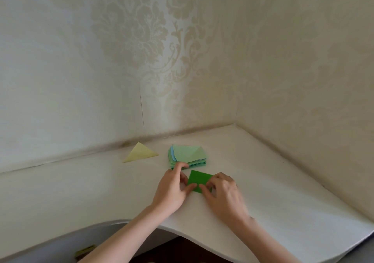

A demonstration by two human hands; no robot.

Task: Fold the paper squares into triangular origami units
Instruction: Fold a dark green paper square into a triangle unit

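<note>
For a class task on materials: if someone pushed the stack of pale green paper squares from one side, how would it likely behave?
The stack would probably shear rather than slide whole: its loose sheets already lie fanned and misaligned. It likely feels light, being thin paper. The smooth white table suggests little grip, so bottom sheets may slip too.

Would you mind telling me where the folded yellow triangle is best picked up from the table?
Probably at its near right corner. The yellow triangle lies flat on the white table, so fingers should slide under that thin point from the right, the side facing the paper stack, then pinch it.
</note>
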